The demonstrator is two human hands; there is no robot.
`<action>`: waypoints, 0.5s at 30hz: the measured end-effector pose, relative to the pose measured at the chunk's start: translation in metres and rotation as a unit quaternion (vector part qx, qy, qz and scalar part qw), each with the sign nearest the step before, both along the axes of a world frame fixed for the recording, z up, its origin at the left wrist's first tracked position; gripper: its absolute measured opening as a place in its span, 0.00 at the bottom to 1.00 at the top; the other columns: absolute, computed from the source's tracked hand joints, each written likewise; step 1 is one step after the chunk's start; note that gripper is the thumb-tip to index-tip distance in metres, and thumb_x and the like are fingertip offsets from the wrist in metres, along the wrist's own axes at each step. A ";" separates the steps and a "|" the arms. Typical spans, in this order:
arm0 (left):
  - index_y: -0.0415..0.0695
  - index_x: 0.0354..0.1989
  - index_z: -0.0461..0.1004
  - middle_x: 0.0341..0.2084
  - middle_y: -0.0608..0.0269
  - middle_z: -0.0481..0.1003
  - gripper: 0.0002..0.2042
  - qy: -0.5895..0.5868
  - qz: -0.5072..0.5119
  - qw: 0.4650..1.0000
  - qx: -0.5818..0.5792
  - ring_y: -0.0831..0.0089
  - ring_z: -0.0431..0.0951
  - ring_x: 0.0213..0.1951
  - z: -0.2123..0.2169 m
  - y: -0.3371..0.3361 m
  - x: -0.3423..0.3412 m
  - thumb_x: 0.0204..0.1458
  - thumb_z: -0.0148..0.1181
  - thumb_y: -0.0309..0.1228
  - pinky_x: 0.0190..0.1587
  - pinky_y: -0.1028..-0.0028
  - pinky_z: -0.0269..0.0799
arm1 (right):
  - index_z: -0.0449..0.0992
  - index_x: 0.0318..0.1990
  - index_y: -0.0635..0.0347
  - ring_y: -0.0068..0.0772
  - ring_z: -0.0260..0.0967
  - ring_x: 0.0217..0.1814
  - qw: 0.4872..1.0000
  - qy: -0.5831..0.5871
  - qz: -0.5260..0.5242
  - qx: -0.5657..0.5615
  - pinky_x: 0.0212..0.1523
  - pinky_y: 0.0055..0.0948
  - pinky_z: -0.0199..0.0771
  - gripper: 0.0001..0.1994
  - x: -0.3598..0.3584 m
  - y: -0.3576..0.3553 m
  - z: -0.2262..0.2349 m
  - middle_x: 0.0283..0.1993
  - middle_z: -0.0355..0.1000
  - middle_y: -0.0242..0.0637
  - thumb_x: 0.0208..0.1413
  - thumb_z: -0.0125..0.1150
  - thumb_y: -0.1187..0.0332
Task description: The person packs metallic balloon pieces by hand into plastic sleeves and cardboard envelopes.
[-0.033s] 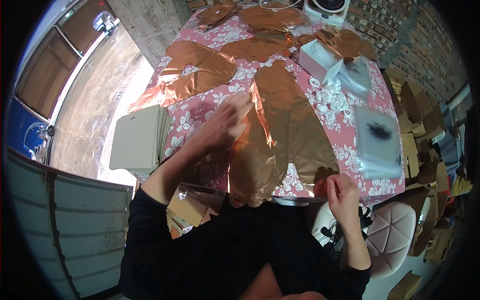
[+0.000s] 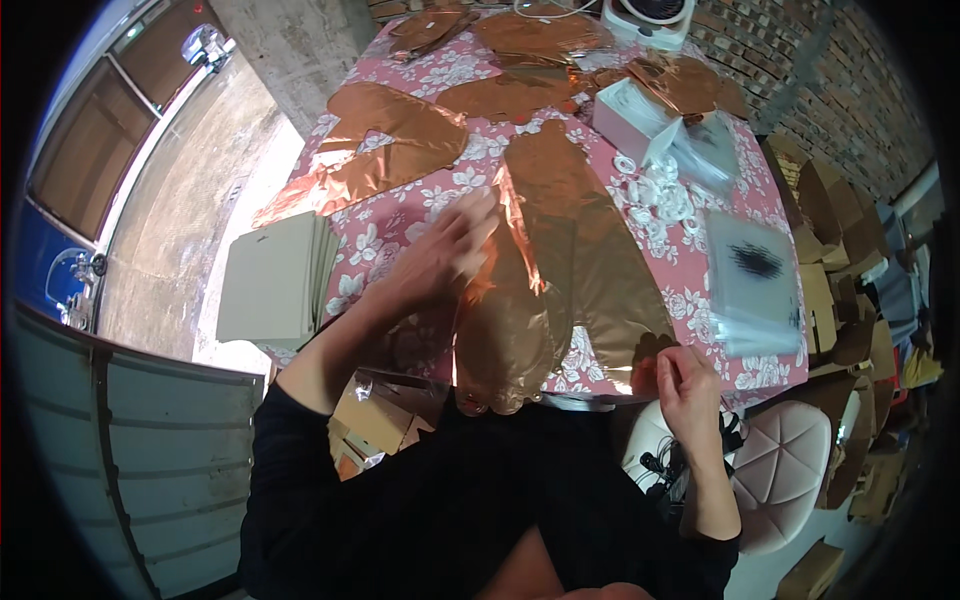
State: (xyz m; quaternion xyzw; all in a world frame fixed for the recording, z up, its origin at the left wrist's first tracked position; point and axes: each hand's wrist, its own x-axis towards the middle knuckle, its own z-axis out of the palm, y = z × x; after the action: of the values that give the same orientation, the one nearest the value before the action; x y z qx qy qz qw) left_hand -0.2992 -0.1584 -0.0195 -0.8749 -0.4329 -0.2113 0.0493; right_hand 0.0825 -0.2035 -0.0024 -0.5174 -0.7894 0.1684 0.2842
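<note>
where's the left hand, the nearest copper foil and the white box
Left hand (image 2: 442, 252): head view, back of hand
Nearest copper foil (image 2: 560, 262): head view, its middle
White box (image 2: 622, 130): head view, outer side wall

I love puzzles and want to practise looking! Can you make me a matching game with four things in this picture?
1. floral tablecloth
2. quilted chair
3. nearest foil balloon
4. stack of grey cards

A. shiny and copper-coloured
B. at the left edge of the cloth
C. pink with white flowers
D. lower right of the picture

Pairs: 1-C, 2-D, 3-A, 4-B
</note>
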 end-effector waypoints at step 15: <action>0.26 0.62 0.57 0.62 0.33 0.57 0.44 0.056 -0.026 0.991 -0.115 0.42 0.56 0.66 0.019 -0.032 0.029 0.50 0.53 0.57 0.68 0.56 0.50 | 0.70 0.34 0.68 0.55 0.68 0.39 0.975 -0.174 -0.126 0.059 0.39 0.46 0.69 0.15 -0.013 0.006 -0.018 0.36 0.69 0.51 0.50 0.66 0.65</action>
State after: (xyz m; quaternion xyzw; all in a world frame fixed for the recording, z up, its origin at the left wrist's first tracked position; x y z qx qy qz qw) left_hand -0.2702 -0.1902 -0.0006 -0.8963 -0.4279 -0.1120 -0.0326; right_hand 0.0692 -0.1978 -0.0205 -0.6167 -0.7635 -0.0086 0.1917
